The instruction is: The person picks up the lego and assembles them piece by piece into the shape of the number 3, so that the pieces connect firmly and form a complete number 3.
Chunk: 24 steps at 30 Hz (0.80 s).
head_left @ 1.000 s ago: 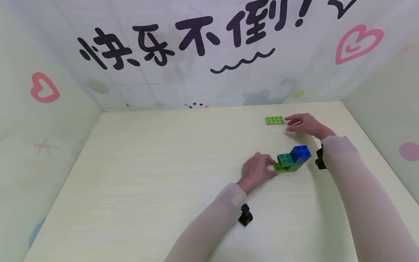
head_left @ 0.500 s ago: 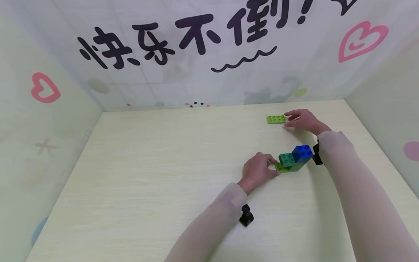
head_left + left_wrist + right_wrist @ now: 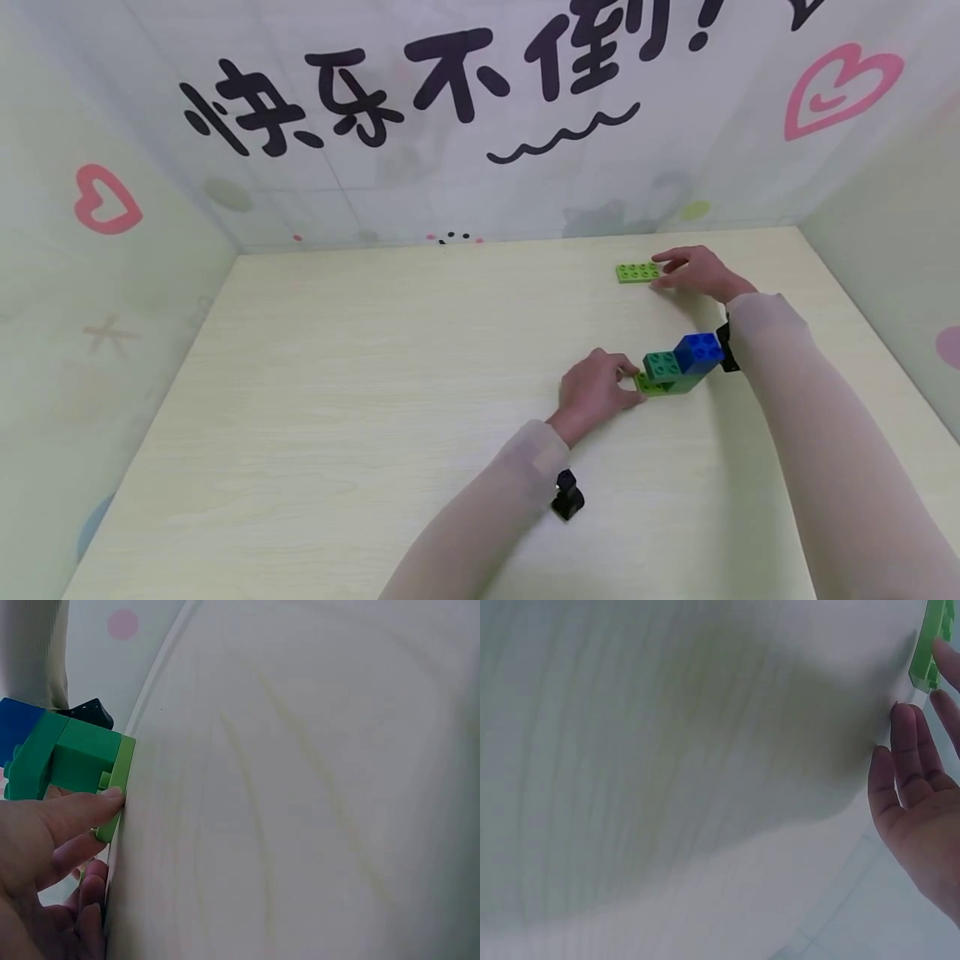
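A small block stack (image 3: 671, 371) stands right of the table's middle: a light green base, green bricks and a blue brick (image 3: 699, 350) on top. My left hand (image 3: 600, 387) pinches the base's left end, fingers curled. In the left wrist view a fingertip (image 3: 105, 802) presses the light green edge of the stack (image 3: 75, 754). Farther back lies a flat light green plate (image 3: 637, 272). My right hand (image 3: 693, 271) reaches it with straight fingers, and their tips touch its right end. In the right wrist view the right hand (image 3: 919, 817) is spread beside the plate (image 3: 930, 645).
The pale wooden table (image 3: 375, 392) is walled on three sides by printed panels (image 3: 450, 125). Black wrist camera mounts sit under the left forearm (image 3: 567, 494) and at the right wrist (image 3: 726, 346). Both sleeved forearms cross the front right of the table.
My right hand has slid a little left and forward until its fingertips meet the flat plate. The left hand and the stack have stayed put.
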Tool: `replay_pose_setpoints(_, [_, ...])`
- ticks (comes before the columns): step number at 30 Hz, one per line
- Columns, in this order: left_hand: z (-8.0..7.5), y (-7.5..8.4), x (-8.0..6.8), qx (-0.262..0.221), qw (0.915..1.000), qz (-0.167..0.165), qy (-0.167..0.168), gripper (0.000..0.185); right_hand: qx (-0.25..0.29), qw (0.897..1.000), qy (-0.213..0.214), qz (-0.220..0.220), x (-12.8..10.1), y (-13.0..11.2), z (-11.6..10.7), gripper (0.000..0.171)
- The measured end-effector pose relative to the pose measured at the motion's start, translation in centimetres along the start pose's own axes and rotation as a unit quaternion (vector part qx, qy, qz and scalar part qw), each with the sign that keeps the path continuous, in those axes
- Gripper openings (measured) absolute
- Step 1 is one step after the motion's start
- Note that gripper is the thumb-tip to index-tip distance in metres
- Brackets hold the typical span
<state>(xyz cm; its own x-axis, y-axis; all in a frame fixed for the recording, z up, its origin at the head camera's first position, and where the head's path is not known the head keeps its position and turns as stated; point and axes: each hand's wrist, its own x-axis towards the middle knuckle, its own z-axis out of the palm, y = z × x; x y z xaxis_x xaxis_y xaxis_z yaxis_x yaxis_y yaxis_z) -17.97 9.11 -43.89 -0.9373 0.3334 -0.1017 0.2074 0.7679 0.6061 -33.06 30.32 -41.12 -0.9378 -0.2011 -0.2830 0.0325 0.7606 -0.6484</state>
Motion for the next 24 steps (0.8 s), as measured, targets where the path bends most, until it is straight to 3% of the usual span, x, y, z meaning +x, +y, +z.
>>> replay_pose_setpoints(7, [0.0, 0.1, 0.1, 0.003, 1.0000, -0.001, 0.000, 0.031, -0.011, 1.000, -0.008, 0.013, 0.5, -0.1, 0.1, 0.055])
replay_pose_setpoints(24, [-0.1, 0.2, -0.1, 0.010, 0.9999, -0.004, 0.000, 0.031, -0.017, 1.000, 0.009, -0.013, 1.0, 0.1, 0.7, 0.050])
